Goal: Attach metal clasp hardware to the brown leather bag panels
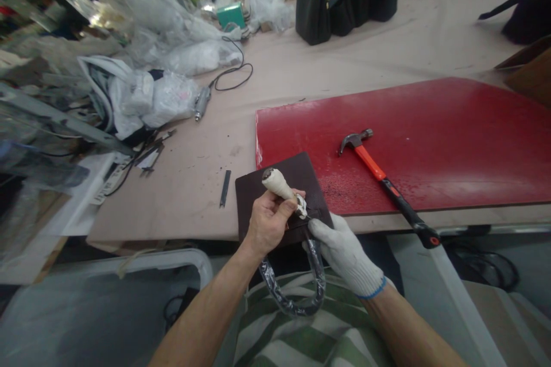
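At the table's edge [172, 223], the left hand [267, 221] pinches a white-wrapped tool [276, 182] over the dark panel [302, 175]; the right hand [344, 246], finger grip unclear, is by the looped handle [317, 269]. Handle work seems underway; the next move probably needs steadiness.

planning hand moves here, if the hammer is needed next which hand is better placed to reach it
Probably the right hand: it is nearer the hammer, whose grip end juts past the red board on that side. The left hand is farther away and grips a white-wrapped object.
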Tool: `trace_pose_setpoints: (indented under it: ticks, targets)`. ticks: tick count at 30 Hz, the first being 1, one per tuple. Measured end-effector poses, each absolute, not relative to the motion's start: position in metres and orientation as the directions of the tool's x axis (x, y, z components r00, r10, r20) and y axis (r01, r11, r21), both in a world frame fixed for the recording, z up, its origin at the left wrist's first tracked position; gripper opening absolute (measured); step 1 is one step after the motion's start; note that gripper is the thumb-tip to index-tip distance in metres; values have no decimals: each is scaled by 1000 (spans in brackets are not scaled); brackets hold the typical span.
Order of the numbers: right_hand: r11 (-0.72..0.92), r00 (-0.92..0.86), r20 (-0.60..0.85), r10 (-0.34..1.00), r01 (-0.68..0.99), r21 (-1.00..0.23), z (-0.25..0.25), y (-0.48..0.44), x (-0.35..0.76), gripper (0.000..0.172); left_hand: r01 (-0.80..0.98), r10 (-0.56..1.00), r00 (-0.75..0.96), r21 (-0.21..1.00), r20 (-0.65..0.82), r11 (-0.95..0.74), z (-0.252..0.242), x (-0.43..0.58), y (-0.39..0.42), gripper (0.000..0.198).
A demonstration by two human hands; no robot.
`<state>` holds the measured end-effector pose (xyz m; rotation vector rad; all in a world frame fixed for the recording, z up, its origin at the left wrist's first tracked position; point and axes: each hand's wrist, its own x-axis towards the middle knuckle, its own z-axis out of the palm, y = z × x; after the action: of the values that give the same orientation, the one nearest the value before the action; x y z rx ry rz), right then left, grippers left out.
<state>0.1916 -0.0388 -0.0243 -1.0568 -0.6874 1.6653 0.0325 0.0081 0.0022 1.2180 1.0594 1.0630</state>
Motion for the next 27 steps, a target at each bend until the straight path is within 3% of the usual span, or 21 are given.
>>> trace_pose_setpoints:
  ticks: [4, 9, 27]
  targets:
    - [-305, -257, -214, 942, -395, -867, -19, -36, 202, 39, -20, 987, 158, 1000, -7, 10, 9, 34, 12, 37]
    - [-327, -289, -248, 925, -271, -905, -16, -34, 212, 29, -27, 987, 162, 1000, 14, -10, 11, 33, 15, 34]
    - [-361, -233, -292, 928, -363, -859, -21, -35, 198, 31, 78, 977, 190, 991, 95, -111, 17, 37, 7, 22]
